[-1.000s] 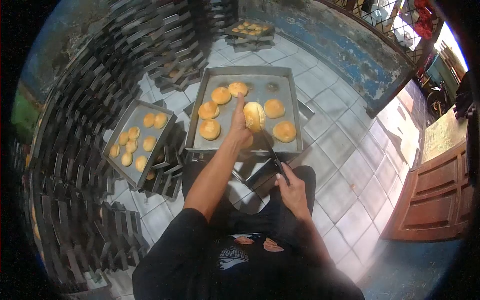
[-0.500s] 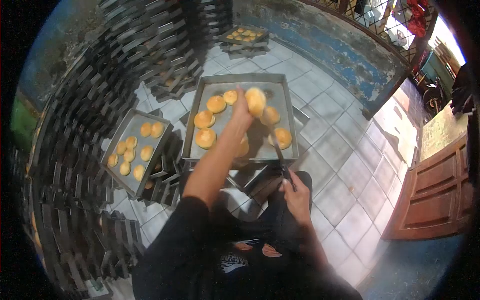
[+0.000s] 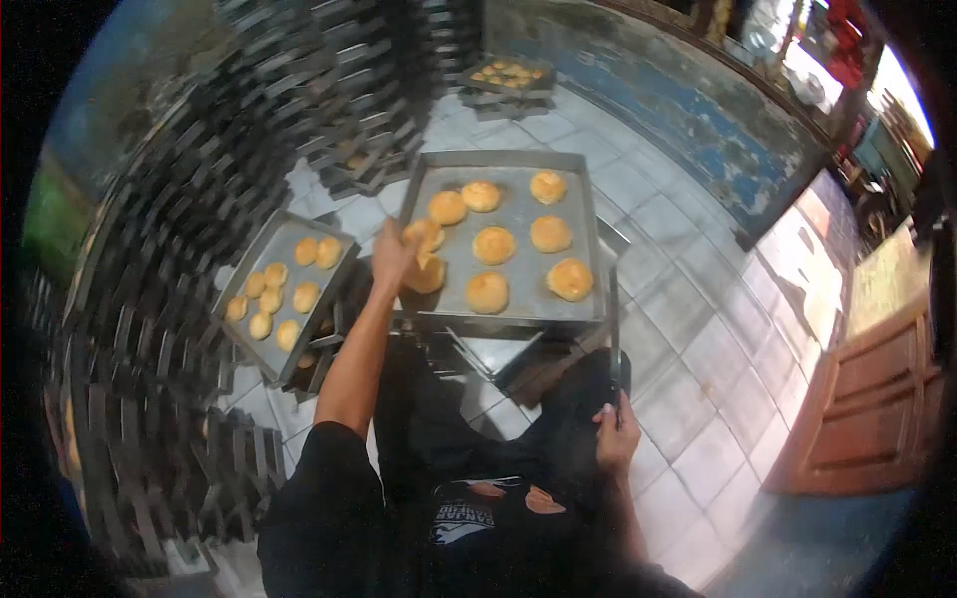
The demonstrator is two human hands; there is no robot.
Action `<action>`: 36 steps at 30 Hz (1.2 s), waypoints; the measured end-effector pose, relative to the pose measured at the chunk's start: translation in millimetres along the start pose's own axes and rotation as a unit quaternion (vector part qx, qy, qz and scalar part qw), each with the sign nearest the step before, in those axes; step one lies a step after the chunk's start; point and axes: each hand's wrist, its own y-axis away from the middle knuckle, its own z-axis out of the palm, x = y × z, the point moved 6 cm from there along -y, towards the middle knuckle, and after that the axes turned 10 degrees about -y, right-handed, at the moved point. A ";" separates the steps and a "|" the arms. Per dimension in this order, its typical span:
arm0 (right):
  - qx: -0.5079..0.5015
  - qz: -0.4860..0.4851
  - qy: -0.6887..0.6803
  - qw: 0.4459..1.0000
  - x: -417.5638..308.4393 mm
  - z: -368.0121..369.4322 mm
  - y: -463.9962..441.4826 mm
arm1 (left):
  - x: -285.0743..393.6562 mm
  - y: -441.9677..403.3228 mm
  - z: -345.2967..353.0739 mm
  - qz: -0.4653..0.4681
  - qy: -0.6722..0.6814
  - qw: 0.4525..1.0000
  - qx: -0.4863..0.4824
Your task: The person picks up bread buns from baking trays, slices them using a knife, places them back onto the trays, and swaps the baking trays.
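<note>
A large metal tray (image 3: 518,322) in front of me bears several round golden buns, among them a bun (image 3: 493,245) near its middle. My left hand (image 3: 395,257) is at the tray's left edge, beside the left column of buns; its fingers are partly hidden and blurred, so its grip cannot be made out. My right hand (image 3: 617,431) is closed on the dark handle of a long knife (image 3: 614,344), which points upward along the tray's right side, apart from the buns.
A smaller tray (image 3: 334,284) of buns sits on stacked trays at the left. Tall stacks of metal trays (image 3: 150,289) line the left side. Another bun tray (image 3: 508,88) stands at the back. A wooden door (image 3: 857,399) is at the right, beyond the tiled floor (image 3: 688,339).
My left hand has moved from the tray's middle to its left edge, and the bun it held now lies among the others. My right hand has moved right and down with the knife.
</note>
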 end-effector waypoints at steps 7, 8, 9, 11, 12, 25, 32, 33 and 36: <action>-0.047 -0.037 -0.011 0.998 -24.9 33.0 -4.7 | -71.9 27.9 17.2 -0.065 -0.079 0.995 -0.013; -0.033 -0.042 -0.017 0.998 -22.5 31.4 -3.5 | -88.4 29.0 15.9 -0.081 -0.068 0.994 -0.007; -0.038 -0.080 0.007 0.996 -21.3 31.2 -0.5 | -109.1 28.2 30.9 -0.104 -0.036 0.987 -0.120; -0.044 -0.084 0.012 0.995 -18.4 29.3 1.9 | -121.3 46.1 35.3 -0.146 0.116 0.965 -0.183; -0.037 -0.079 0.010 0.996 -17.2 32.2 3.8 | -124.3 51.5 38.4 -0.150 0.119 0.965 -0.178; -0.037 -0.071 0.037 0.996 -26.2 35.3 14.5 | -192.9 117.9 10.3 -0.311 0.292 0.889 0.163; -0.062 -0.048 -0.009 0.997 -24.5 46.7 4.4 | -237.9 154.1 -40.5 -0.470 0.257 0.768 0.352; -0.066 -0.047 -0.007 0.997 -26.3 50.8 3.2 | -231.3 159.0 -55.4 -0.483 0.288 0.761 0.324; -0.077 -0.044 0.000 0.996 -21.7 55.9 -3.9 | -239.8 156.9 -66.4 -0.532 0.340 0.700 0.333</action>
